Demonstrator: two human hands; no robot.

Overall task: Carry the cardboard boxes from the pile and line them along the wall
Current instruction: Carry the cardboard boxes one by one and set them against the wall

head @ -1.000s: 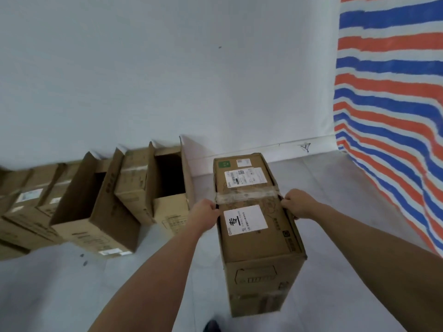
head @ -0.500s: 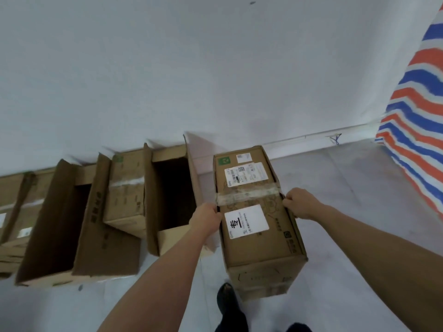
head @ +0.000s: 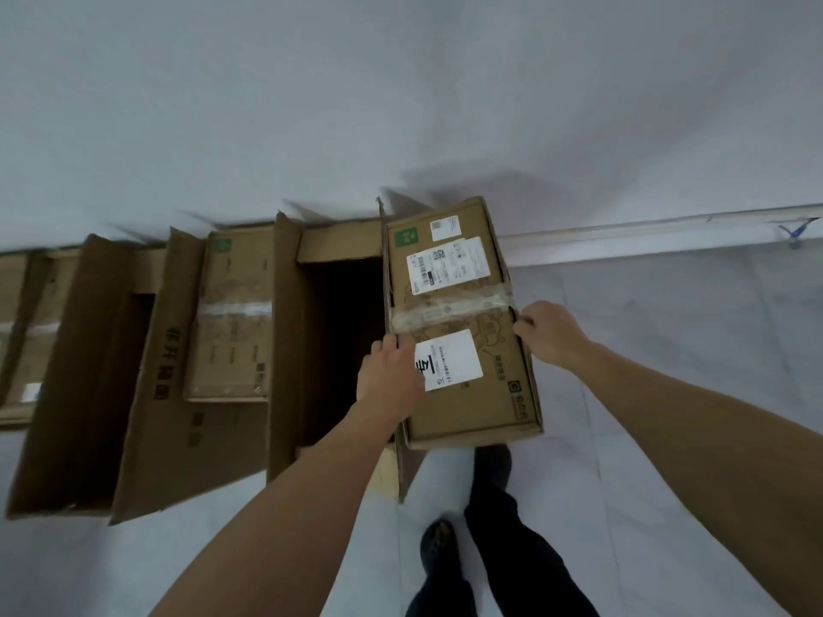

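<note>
At white wall [head: 401, 104], L hand [head: 392, 376] & R hand [head: 550, 334] grip taped box [head: 463, 407] edges, fingertips hidden.

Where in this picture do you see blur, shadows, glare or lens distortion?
Head view: light is dim and even, without glare; soft box shadows fall on the white wall; the open boxes toward the left edge are smeared; the taped box is sharper; wide-angle stretch enlarges the forearms.

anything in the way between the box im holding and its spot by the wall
Nothing visible. The sealed box is held at the row's right end, close beside the open box; the floor directly under it is hidden.
</note>
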